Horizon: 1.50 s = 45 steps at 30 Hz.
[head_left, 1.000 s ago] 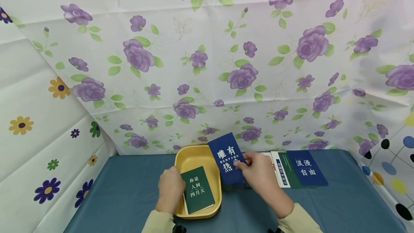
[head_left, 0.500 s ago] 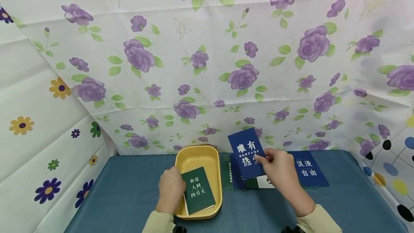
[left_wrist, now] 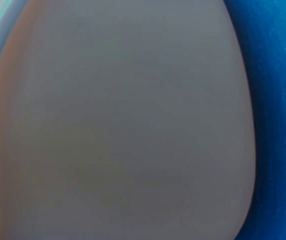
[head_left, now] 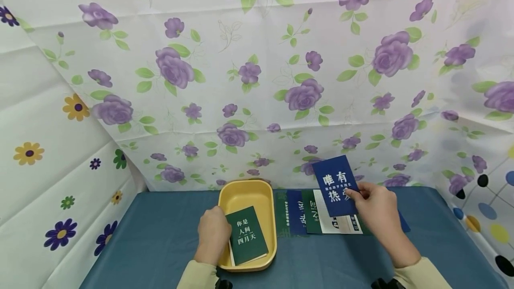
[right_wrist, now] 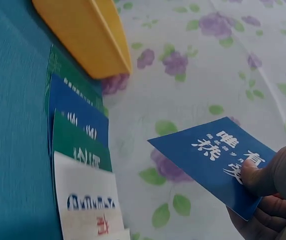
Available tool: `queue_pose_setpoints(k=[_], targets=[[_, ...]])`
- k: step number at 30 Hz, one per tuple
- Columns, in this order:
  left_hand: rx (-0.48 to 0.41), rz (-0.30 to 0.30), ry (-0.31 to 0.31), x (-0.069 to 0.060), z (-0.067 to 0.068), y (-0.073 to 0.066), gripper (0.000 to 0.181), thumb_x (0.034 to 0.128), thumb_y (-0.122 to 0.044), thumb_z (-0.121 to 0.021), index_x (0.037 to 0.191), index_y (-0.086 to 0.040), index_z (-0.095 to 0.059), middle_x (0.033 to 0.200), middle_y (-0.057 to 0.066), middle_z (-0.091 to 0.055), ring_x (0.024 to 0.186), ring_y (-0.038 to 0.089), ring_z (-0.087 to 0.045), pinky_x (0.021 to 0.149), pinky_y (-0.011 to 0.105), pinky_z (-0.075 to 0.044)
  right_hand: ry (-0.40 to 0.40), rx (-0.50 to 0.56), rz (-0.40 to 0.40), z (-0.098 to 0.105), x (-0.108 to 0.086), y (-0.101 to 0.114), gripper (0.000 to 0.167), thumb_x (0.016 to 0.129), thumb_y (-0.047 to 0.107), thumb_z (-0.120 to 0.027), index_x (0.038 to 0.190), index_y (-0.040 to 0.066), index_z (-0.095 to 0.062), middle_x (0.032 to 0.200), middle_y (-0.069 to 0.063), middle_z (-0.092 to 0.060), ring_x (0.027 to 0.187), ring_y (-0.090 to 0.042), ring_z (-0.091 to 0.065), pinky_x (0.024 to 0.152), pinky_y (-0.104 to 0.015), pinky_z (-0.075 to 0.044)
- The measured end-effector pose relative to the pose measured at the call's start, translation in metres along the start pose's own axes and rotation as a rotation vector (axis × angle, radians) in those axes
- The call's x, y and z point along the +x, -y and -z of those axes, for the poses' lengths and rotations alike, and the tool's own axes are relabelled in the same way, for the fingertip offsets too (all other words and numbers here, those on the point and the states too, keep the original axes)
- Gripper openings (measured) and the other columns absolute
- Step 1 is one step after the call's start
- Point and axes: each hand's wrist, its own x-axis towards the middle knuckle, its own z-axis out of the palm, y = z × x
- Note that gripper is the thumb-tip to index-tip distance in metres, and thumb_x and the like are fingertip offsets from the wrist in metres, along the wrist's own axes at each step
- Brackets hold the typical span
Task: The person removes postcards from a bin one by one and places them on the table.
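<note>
My right hand (head_left: 377, 206) pinches a thin blue notebook (head_left: 333, 182) with white lettering near its lower right corner, thumb on the cover. The notebook is raised above a row of overlapping booklets, face toward me; the right wrist view shows the same blue notebook (right_wrist: 203, 155) tilted. My left hand (head_left: 214, 233), fingers curled, grips the left rim of a yellow tray (head_left: 265, 204). Inside that tray lies a green notebook (head_left: 246, 235) with white lettering, close to the left hand. A blurred grey shape fills most of the left wrist view, so its fingers cannot be made out there.
Right of the tray, overlapping booklets run in a row: a green one (head_left: 282, 213), a blue one (head_left: 296, 217), another green one (head_left: 311, 213) and a white one (head_left: 327, 222). The row's right end is partly behind the right hand. A floral sheet (head_left: 241, 101) hangs behind the blue-green tabletop (head_left: 168, 235).
My right hand has carried the blue notebook to the right, from beside the tray to over the row, uncovering the row's left booklets. My left hand and the tray stay in place.
</note>
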Motion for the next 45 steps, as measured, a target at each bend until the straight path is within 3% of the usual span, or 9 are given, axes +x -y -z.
queue_pose_setpoints(k=[7, 10, 21, 29, 32, 36, 40, 45], targets=[[0.005, 0.0, 0.009, 0.001, 0.0, -0.001, 0.013, 0.0775, -0.001, -0.066, 0.089, 0.004, -0.065, 0.066, 0.013, -0.062, 0.05, 0.023, -0.059, 0.04, 0.033, -0.044, -0.037, -0.022, -0.032, 0.009, 0.004, -0.022, 0.026, 0.086, 0.029, -0.066, 0.091, 0.004, -0.071, 0.063, -0.005, -0.063, 0.046, -0.012, -0.049, 0.042, -0.027, -0.037], [0.007, 0.002, 0.013, 0.001, 0.0, -0.001, 0.012, 0.0774, -0.001, -0.066, 0.089, 0.004, -0.065, 0.065, 0.013, -0.062, 0.051, 0.024, -0.059, 0.041, 0.033, -0.044, -0.057, -0.045, -0.047, 0.015, 0.008, -0.032, 0.026, 0.087, 0.029, -0.065, 0.087, 0.004, -0.071, 0.061, -0.006, -0.062, 0.046, -0.014, -0.048, 0.041, -0.027, -0.034], [0.009, -0.001, 0.011, 0.001, 0.0, 0.0, 0.013, 0.0767, -0.002, -0.067, 0.089, 0.004, -0.064, 0.066, 0.013, -0.062, 0.051, 0.024, -0.06, 0.042, 0.034, -0.045, -0.128, -0.047, -0.199, 0.056, 0.027, -0.075, 0.041, 0.093, 0.035, -0.054, 0.104, -0.002, -0.068, 0.079, -0.021, -0.067, 0.05, -0.016, -0.054, 0.04, -0.028, -0.038], [0.015, 0.002, 0.004, 0.0, 0.001, -0.001, 0.012, 0.0767, -0.002, -0.067, 0.087, 0.003, -0.064, 0.065, 0.012, -0.062, 0.051, 0.024, -0.06, 0.042, 0.034, -0.045, -0.077, -0.1, -0.294, 0.061, 0.032, -0.111, 0.042, 0.093, 0.035, -0.055, 0.099, -0.005, -0.066, 0.075, -0.02, -0.066, 0.063, -0.028, -0.055, 0.047, -0.034, -0.037], [0.015, 0.004, 0.008, 0.0, 0.001, -0.001, 0.012, 0.0767, -0.002, -0.067, 0.087, 0.003, -0.064, 0.065, 0.012, -0.062, 0.051, 0.024, -0.06, 0.042, 0.034, -0.046, -0.028, -0.137, -0.324, 0.059, 0.032, -0.123, 0.044, 0.092, 0.034, -0.056, 0.103, -0.008, -0.064, 0.086, -0.026, -0.066, 0.079, -0.042, -0.055, 0.06, -0.046, -0.04], [0.017, 0.002, 0.009, 0.0, 0.001, -0.001, 0.013, 0.0765, -0.002, -0.068, 0.087, 0.003, -0.065, 0.066, 0.013, -0.062, 0.052, 0.024, -0.06, 0.043, 0.035, -0.046, 0.062, -0.178, -0.359, 0.053, 0.032, -0.138, 0.049, 0.091, 0.033, -0.057, 0.114, -0.01, -0.06, 0.109, -0.03, -0.062, 0.099, -0.051, -0.05, 0.079, -0.058, -0.035], [0.013, -0.001, 0.011, 0.0, 0.001, -0.001, 0.013, 0.0761, -0.002, -0.067, 0.088, 0.004, -0.065, 0.067, 0.013, -0.062, 0.053, 0.024, -0.06, 0.044, 0.035, -0.046, 0.107, -0.16, -0.393, 0.044, 0.033, -0.149, 0.053, 0.091, 0.034, -0.057, 0.118, -0.011, -0.057, 0.113, -0.03, -0.059, 0.099, -0.049, -0.053, 0.08, -0.057, -0.037], [0.012, 0.003, 0.016, 0.001, 0.001, 0.0, 0.014, 0.0763, -0.002, -0.067, 0.089, 0.004, -0.065, 0.067, 0.013, -0.062, 0.054, 0.024, -0.06, 0.044, 0.035, -0.046, 0.107, -0.156, -0.384, 0.033, 0.034, -0.159, 0.05, 0.091, 0.032, -0.058, 0.115, -0.012, -0.058, 0.108, -0.031, -0.061, 0.096, -0.047, -0.055, 0.081, -0.057, -0.036]])
